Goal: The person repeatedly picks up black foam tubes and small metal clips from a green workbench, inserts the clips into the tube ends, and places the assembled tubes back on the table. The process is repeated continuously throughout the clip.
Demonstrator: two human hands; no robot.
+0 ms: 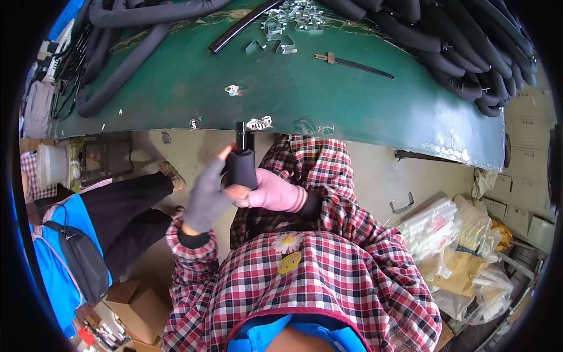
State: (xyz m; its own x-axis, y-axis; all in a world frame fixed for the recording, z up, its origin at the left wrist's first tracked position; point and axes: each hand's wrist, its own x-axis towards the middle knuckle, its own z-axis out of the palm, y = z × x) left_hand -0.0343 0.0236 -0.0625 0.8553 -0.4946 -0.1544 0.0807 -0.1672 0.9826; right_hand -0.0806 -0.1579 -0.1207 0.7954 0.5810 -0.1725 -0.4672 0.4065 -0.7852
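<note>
A black foam-covered tube (pixel 241 168) is held upright in front of my lap, just short of the table's near edge. From its top a shiny black rod (pixel 240 136) sticks out. My left hand (pixel 209 196), in a grey glove with bare fingertips, is closed around the foam from the left. Wearing a pink glove, my right hand (pixel 275 190) grips the lower part from the right. The tube's lower end is hidden by my hands.
On the green table (pixel 275 88) lie a pile of metal clips (pixel 296 17), a black tube (pixel 240 29) and a dark strap (pixel 360 67). Bent foam-covered tubes crowd both sides (pixel 132 70). A person in blue (pixel 64 252) is at my left; plastic bags (pixel 469 258) stand right.
</note>
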